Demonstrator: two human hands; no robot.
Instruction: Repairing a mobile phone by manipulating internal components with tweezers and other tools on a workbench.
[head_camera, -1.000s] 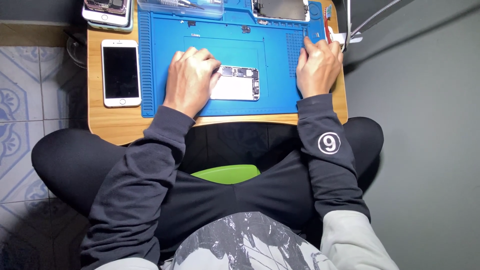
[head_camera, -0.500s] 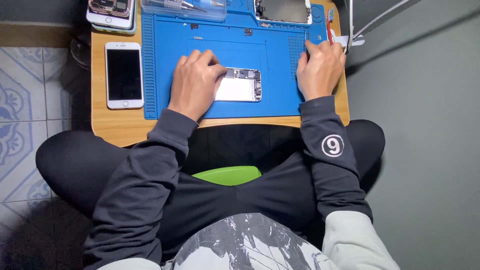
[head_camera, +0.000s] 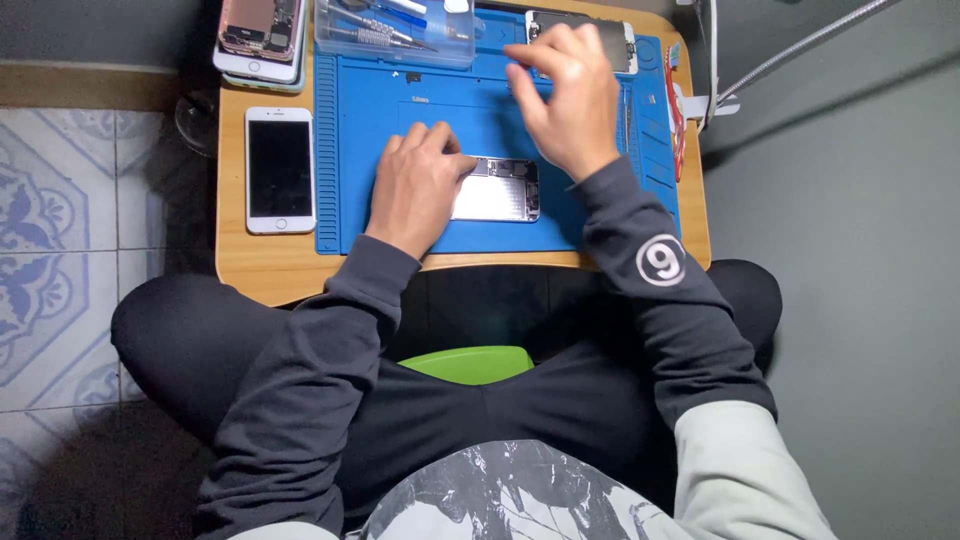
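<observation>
On the blue mat (head_camera: 400, 110) the left hand (head_camera: 418, 185) presses flat on the opened phone (head_camera: 495, 190) to steady it; the right hand (head_camera: 565, 95) hovers above, fingers loosely curled, holding nothing visible.

This looks like a small phone repair spot set up in a home. A little wooden table (head_camera: 260, 275) sits low over the person's crossed legs. A blue rubber work mat (head_camera: 380, 110) covers most of it. In the middle lies an opened phone (head_camera: 495, 190) with its insides showing. A whole white phone (head_camera: 280, 170) lies at the left, and another opened phone (head_camera: 260, 30) is in the upper left. A clear tray of small tools (head_camera: 395, 30) sits at the top. The floor at the left has patterned tiles (head_camera: 60, 200).
</observation>
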